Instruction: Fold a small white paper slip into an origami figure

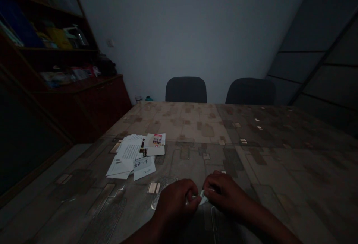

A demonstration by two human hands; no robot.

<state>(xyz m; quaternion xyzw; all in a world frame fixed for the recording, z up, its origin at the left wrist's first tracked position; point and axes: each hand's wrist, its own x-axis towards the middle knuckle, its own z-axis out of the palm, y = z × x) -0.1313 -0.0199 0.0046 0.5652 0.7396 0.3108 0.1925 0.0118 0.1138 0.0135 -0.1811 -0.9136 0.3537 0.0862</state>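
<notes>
Close to the table's near side, my left hand (179,197) and my right hand (220,190) almost meet. Both are closed, with thumbs and fingers pinching a small pale piece of paper (204,198) between them. Most of the paper is covered by my fingers, and the dim light hides its details. To the left of my hands lies a loose pile of white printed cards (130,154), overlapping one another. One card (156,140) in it carries a red-edged picture, and another card (144,166) shows dark brushed characters.
A patterned cloth (192,128) covers the table. Beyond its far edge stand two dark chairs, a left chair (186,89) and a right chair (250,90), by the wall. A wooden cabinet (103,102) with cluttered shelves stands at the left.
</notes>
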